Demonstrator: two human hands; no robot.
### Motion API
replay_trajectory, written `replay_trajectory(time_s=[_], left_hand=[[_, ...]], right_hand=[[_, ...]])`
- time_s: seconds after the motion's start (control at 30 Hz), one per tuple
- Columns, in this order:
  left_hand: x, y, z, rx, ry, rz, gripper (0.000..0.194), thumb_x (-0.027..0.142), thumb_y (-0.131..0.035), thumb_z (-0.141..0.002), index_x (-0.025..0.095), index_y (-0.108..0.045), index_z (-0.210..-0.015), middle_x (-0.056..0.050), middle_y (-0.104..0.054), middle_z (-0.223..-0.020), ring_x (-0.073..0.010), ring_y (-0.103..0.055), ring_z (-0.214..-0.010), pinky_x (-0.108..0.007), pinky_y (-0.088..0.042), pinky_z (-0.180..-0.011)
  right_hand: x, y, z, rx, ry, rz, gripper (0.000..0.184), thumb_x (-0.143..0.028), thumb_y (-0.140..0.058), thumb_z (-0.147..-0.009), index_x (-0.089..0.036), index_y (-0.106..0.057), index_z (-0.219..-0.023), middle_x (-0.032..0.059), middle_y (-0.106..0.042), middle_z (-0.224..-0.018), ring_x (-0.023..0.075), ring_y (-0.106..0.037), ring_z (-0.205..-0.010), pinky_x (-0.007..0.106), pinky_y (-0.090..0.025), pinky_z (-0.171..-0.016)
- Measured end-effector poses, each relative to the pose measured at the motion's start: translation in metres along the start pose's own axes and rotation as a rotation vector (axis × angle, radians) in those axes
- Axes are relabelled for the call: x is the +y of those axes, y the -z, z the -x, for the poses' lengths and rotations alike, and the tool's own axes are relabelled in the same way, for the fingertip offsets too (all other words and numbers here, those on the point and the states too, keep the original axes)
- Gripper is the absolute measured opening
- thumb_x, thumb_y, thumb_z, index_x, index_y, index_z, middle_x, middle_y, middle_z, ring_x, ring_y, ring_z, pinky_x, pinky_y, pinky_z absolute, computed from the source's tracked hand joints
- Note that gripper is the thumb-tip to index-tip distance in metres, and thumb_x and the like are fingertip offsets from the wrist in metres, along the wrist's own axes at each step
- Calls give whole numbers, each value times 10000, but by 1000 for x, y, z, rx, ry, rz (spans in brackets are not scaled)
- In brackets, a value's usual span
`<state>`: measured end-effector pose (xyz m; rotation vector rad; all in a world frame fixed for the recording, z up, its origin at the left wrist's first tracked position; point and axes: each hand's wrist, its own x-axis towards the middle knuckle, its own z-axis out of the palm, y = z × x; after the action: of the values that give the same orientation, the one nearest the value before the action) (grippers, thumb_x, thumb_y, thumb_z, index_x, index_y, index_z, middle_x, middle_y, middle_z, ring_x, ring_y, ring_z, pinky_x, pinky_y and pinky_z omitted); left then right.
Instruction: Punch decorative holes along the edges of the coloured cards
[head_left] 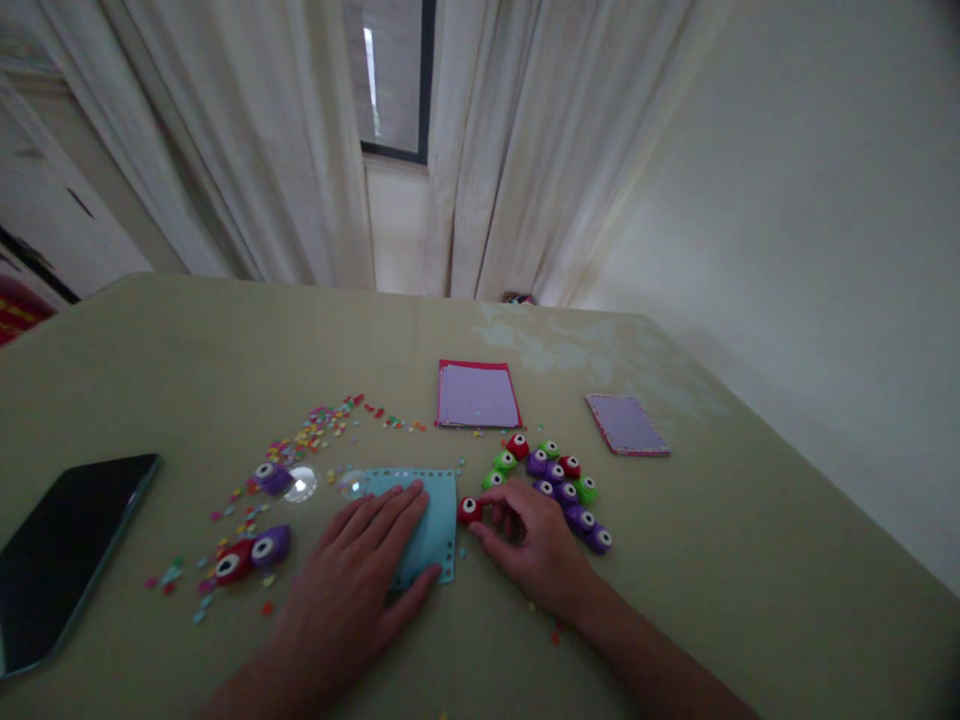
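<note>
My left hand (352, 570) lies flat with fingers spread on a light blue sheet (437, 500) that has punched holes along its edges. My right hand (529, 535) is curled beside the sheet's right edge, its fingertips pinched on a small red paper punch (469, 510). Just beyond that hand sits a cluster of several small punches (559, 475) in green, purple and red.
A red punch (232, 565) and two purple punches (271, 545) lie at the left among scattered confetti (322, 428). A dark tablet (60, 550) rests at the far left. Two stacks of lilac paper (478, 395) (627, 424) lie further back. Curtains hang behind the green table (750, 560).
</note>
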<state>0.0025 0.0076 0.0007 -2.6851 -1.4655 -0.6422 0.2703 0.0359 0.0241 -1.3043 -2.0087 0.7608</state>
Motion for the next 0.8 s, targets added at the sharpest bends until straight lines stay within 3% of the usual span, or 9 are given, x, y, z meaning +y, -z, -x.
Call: replay_trajectory(time_s=[0.8], left_hand=[[0,1,-2,32,-26,-21,512,434,-550,-1085,216,-520,-1547,-79,-657,-1536,-292,-656,-1318,-487,-458,-1119]], right_hand=[[-2,0,1,-26,20,16,161,-271,-761,-949,-202,-742,-1094,21,-683,-859,173,-609,-721,282,-456,-669]])
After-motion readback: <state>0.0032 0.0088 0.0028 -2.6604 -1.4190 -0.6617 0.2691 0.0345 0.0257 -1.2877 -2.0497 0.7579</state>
